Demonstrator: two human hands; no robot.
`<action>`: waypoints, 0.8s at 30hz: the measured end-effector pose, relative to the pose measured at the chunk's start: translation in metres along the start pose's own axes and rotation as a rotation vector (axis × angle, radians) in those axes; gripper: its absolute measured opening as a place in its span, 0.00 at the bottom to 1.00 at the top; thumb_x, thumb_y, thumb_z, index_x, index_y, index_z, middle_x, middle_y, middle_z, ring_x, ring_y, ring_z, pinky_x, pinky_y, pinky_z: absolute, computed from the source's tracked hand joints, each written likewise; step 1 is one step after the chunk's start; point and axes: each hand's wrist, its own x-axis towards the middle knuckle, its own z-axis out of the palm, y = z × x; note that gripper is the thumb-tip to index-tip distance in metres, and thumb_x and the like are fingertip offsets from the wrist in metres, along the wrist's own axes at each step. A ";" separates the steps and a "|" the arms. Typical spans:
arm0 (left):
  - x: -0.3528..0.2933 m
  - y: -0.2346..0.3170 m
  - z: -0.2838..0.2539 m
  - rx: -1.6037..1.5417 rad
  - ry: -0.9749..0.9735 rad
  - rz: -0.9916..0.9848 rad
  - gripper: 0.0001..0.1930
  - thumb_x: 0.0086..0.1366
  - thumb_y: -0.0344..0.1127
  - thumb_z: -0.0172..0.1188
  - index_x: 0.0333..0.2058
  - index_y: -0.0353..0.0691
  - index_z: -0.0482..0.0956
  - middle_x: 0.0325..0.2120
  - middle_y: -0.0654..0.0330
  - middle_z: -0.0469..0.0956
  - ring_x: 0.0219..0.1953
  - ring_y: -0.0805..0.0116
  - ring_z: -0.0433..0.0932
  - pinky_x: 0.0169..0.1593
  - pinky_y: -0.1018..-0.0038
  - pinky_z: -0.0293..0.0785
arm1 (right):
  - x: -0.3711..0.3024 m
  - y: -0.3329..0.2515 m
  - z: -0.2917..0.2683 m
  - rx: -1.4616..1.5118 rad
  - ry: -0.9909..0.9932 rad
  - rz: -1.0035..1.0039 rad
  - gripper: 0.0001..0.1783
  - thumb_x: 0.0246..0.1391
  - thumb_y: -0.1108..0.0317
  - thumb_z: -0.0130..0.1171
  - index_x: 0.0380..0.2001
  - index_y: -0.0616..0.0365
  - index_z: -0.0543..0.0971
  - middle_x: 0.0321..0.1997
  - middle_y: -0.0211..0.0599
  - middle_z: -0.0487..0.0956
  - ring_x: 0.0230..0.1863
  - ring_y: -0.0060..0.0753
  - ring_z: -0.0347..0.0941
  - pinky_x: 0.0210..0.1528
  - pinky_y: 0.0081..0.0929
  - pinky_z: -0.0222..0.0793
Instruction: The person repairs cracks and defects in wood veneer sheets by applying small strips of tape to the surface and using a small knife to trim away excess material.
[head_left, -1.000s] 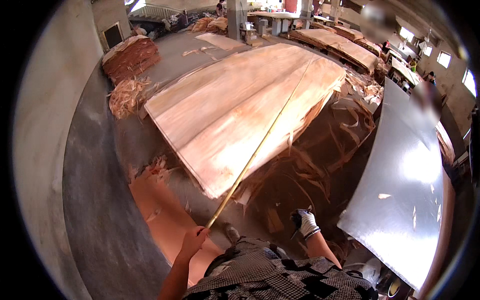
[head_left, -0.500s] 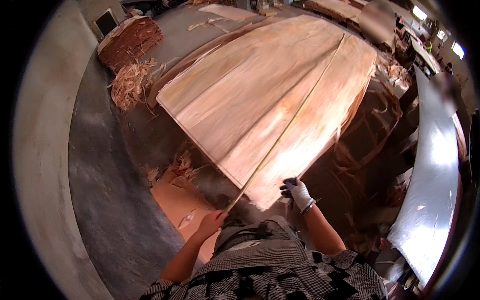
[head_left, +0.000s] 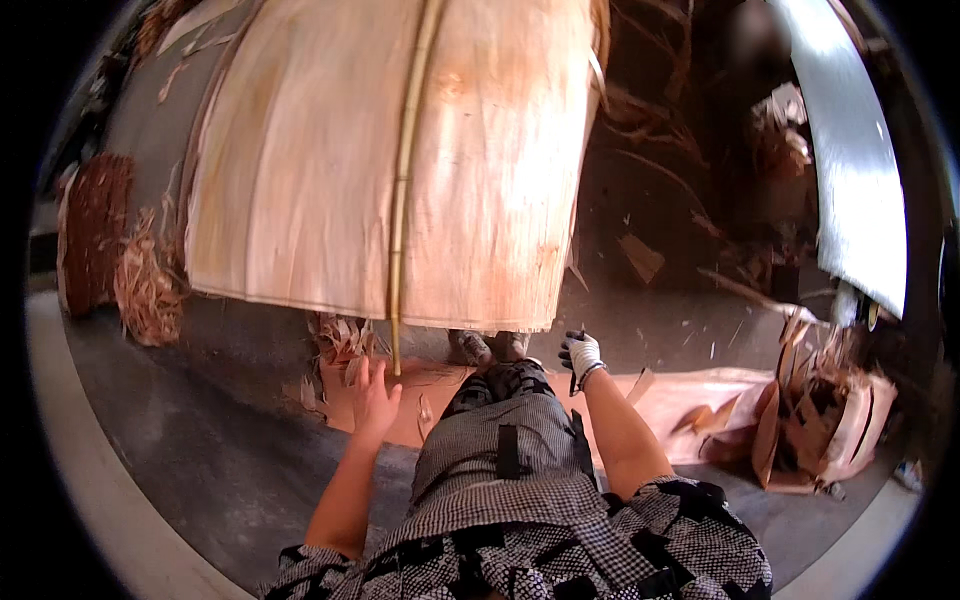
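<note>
A long bamboo pole [head_left: 402,190] lies lengthwise over a stack of pale wood veneer sheets [head_left: 300,160], its near end jutting past the stack's front edge. Just left of that end is my bare left hand [head_left: 374,402], fingers spread, apart from the pole. My right hand [head_left: 582,356] wears a white glove with dark fingers. It hovers off the stack's near right corner, its fingers loosely bent and apart, with nothing seen in it.
Veneer scrap [head_left: 710,385] lies on the floor around my feet, with a crumpled bundle [head_left: 835,425] at right. A shiny metal-like sheet [head_left: 855,150] stands far right. Shavings [head_left: 150,280] and a reddish veneer bale [head_left: 92,235] sit at left. A blurred person [head_left: 755,40] is at upper right.
My left hand has let go of the bamboo pole and opened. My view has turned right and down, so the stack now points straight ahead. The pole stays on the stack.
</note>
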 end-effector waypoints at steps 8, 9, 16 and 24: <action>0.009 0.012 0.024 -0.229 -0.349 0.183 0.19 0.54 0.35 0.55 0.45 0.35 0.69 0.51 0.46 0.62 0.50 0.50 0.66 0.51 0.65 0.64 | 0.144 0.083 0.037 0.360 -0.024 0.240 0.12 0.53 0.60 0.51 0.39 0.50 0.67 0.33 0.38 0.72 0.27 0.46 0.74 0.21 0.42 0.70; 0.004 0.013 0.031 -0.258 -0.379 0.167 0.18 0.55 0.35 0.55 0.44 0.35 0.70 0.50 0.46 0.64 0.49 0.50 0.67 0.50 0.65 0.65 | 0.139 0.078 0.042 0.478 -0.037 0.291 0.10 0.53 0.59 0.52 0.35 0.50 0.69 0.29 0.36 0.73 0.23 0.41 0.72 0.19 0.38 0.68; 0.044 0.080 0.039 -0.547 -0.500 0.014 0.15 0.59 0.34 0.51 0.45 0.35 0.70 0.41 0.51 0.73 0.45 0.60 0.73 0.46 0.70 0.69 | 0.004 0.007 0.036 0.672 0.017 -0.045 0.07 0.47 0.68 0.58 0.28 0.52 0.69 0.17 0.26 0.68 0.14 0.21 0.62 0.14 0.20 0.59; 0.106 0.213 0.044 -0.862 -0.489 -0.018 0.18 0.62 0.43 0.51 0.39 0.31 0.73 0.25 0.61 0.76 0.28 0.75 0.72 0.32 0.74 0.69 | -0.092 -0.006 0.063 0.262 -0.206 -0.698 0.17 0.41 0.73 0.62 0.37 0.62 0.70 0.27 0.33 0.75 0.29 0.27 0.69 0.33 0.25 0.68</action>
